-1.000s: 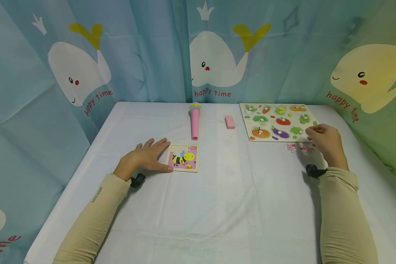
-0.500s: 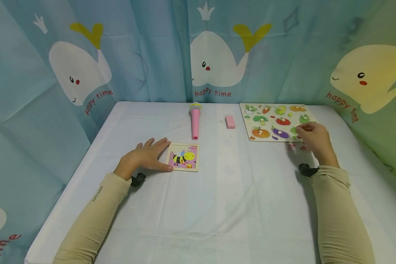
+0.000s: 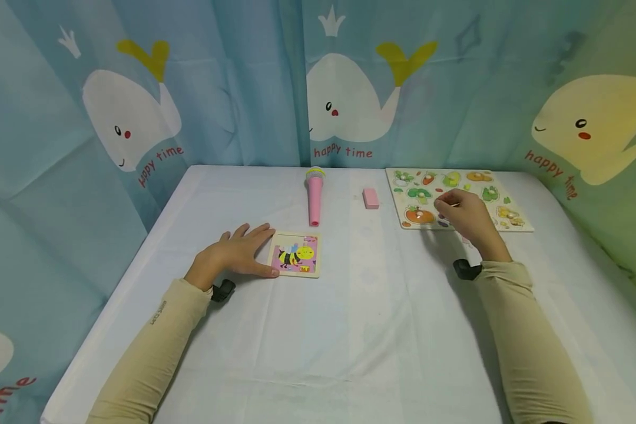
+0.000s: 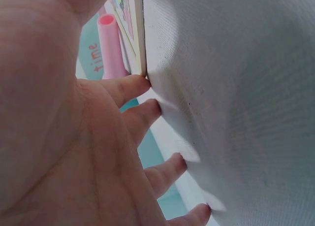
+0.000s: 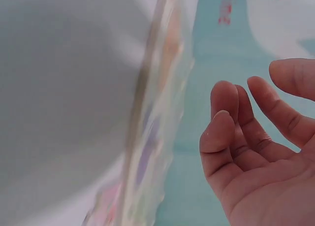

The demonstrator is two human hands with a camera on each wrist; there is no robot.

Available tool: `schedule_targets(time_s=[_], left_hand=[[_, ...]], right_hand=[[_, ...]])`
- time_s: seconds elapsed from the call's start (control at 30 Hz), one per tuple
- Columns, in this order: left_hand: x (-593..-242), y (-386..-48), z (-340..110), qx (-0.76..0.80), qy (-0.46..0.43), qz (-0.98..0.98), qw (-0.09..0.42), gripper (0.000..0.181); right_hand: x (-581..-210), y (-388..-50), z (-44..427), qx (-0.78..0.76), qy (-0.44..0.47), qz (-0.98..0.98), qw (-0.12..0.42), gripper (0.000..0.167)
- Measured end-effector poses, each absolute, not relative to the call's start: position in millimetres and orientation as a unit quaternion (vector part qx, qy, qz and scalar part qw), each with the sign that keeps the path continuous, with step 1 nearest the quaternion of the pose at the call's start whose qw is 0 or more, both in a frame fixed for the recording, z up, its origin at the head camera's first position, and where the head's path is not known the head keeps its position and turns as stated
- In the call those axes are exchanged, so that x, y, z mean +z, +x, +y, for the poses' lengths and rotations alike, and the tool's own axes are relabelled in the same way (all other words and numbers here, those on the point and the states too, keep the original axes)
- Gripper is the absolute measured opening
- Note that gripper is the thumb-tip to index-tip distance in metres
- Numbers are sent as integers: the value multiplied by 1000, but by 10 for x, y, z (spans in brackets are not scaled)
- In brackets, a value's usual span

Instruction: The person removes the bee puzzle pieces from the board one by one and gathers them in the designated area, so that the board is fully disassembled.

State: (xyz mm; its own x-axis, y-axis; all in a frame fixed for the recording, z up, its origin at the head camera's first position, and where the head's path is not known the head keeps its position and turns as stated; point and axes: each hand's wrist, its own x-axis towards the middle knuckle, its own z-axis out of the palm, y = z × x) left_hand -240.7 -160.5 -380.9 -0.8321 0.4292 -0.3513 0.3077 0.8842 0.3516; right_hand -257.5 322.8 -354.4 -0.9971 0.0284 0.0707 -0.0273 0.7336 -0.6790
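Observation:
My left hand (image 3: 233, 256) lies spread at the left side of a small square bee puzzle (image 3: 295, 254) in a pale wooden frame. Its thumb and index finger touch the frame's left corners, and the other fingertips rest on the cloth in the left wrist view. Over the vegetable peg puzzle board (image 3: 516, 206), my right hand (image 3: 467, 215) hovers with loosely bent fingers. Thumb and index finger come close together in the right wrist view, with nothing seen between them. This hand hides the tomato and most of the eggplant in the head view.
A pink toy microphone (image 3: 315, 197) lies beyond the bee puzzle. Between it and the board sits a small pink block (image 3: 371, 198). Small pink pieces (image 3: 466, 240) by the board's front edge are mostly covered by the right hand. A whale-print curtain (image 3: 265, 88) hangs behind the table.
My right hand has moved left across the board from its front right corner, uncovering the yellow-brown piece there. The left hand and the bee puzzle have stayed in place.

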Motion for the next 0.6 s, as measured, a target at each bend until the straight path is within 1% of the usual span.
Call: schedule_targets(time_s=[0.2, 0.4, 0.6], left_hand=[[-3808, -2410, -1606, 137, 196, 947, 215, 111], [-3817, -2408, -1609, 139, 192, 947, 217, 111], [-3812, -2410, -1603, 137, 191, 949, 212, 111]], right_hand=[[-3502, -2691, 2782, 364, 60, -929, 28, 39], [-3550, -2806, 2298, 371, 111, -922, 12, 26], [-3612, -2855, 1901, 371, 158, -915, -3, 20]])
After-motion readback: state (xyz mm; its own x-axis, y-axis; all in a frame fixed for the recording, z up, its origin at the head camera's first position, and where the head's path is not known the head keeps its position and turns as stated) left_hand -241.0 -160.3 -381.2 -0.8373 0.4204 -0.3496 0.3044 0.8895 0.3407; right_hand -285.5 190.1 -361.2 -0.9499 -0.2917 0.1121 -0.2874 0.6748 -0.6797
